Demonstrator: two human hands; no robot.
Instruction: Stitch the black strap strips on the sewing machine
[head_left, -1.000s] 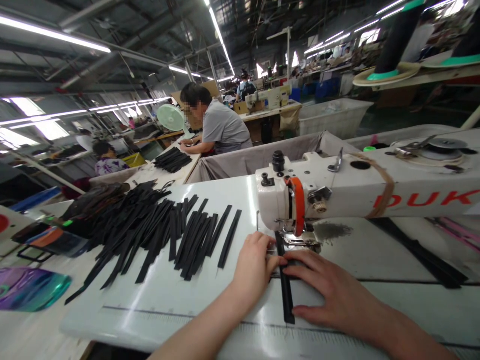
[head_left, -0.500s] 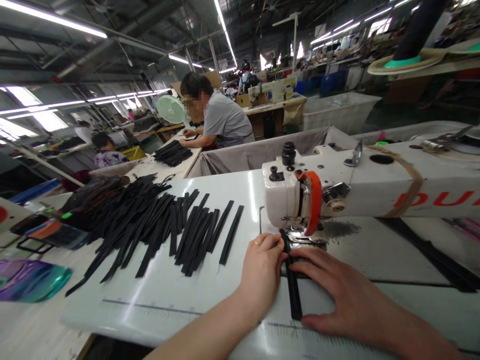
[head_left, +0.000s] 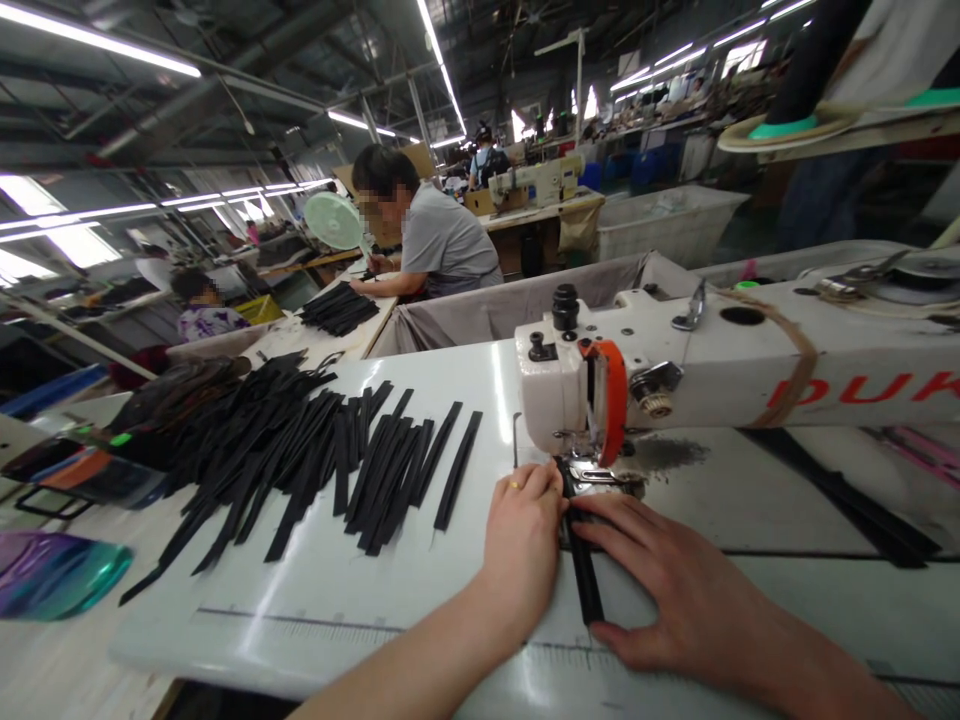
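On a pale sewing table (head_left: 262,570), steadies a black strip (head_left: 586,585) by the presser foot (head_left: 596,476), with left hand (head_left: 525,530) curled, grip unclear, and right hand (head_left: 667,570) spread along its right edge, seemingly for straightness.

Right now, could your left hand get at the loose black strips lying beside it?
Probably yes: nothing visible stands between the left hand and the loose strips, though that hand is busy at the held strip by the sewing machine.

Around us, long strip lights (head_left: 101,38) hang under a dark metal roof (head_left: 300,60); bright windows (head_left: 82,245) line the left side, above crowded worktables.
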